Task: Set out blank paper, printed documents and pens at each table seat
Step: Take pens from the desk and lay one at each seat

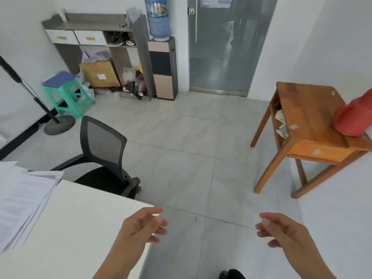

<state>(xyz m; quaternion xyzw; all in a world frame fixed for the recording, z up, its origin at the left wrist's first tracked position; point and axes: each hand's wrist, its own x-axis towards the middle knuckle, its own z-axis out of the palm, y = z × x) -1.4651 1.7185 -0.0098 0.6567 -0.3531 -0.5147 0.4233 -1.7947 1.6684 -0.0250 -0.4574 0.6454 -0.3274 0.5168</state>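
Note:
A loose stack of printed documents lies on the white table at the lower left, with more white sheets behind it. My left hand hovers over the table's right corner, fingers loosely curled and holding nothing. Over the floor to the right, my right hand is also empty with relaxed fingers. No pens are visible.
A black mesh office chair is tucked at the table's far side. A wooden side table with a red object stands right. Further back are a green stool, a lamp base, shelving, a water dispenser and a glass door.

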